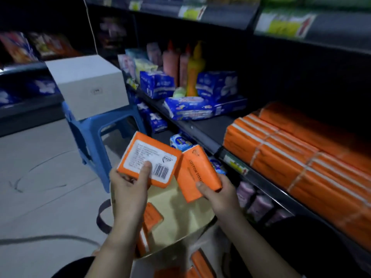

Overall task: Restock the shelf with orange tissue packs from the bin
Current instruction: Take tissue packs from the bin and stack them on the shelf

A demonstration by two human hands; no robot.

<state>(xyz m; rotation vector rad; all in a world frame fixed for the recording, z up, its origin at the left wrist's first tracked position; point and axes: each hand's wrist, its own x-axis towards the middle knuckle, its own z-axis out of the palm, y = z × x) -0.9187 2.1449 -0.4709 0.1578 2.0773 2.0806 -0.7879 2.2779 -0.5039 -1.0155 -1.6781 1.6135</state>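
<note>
Orange tissue pack [148, 159], white barcode label facing up, sat just below the middle of the view in the left hand [128, 185], whose thumb pressed on the label while the fingers curled round the pack's underside. At 3 o'clock from it, a second orange tissue pack [197, 173] stood tilted on edge in the right hand [218, 194], pinched between the thumb on its printed face and fingers hidden behind. Whether the two packs touched could not be told. Both were held above the bin [180, 205], pale inside, at 6 o'clock, where spare packs [152, 216] lay against its 9 o'clock wall. From 3 to 4 o'clock the shelf [208, 127] carried banded rows of stocked packs [291, 157] in the same orange. On that shelf toward 12 o'clock lay blue packets [200, 109] before blurred squeeze bottles [180, 63]. At 10 o'clock a white box [86, 85] rested on a blue stool [88, 127].
</note>
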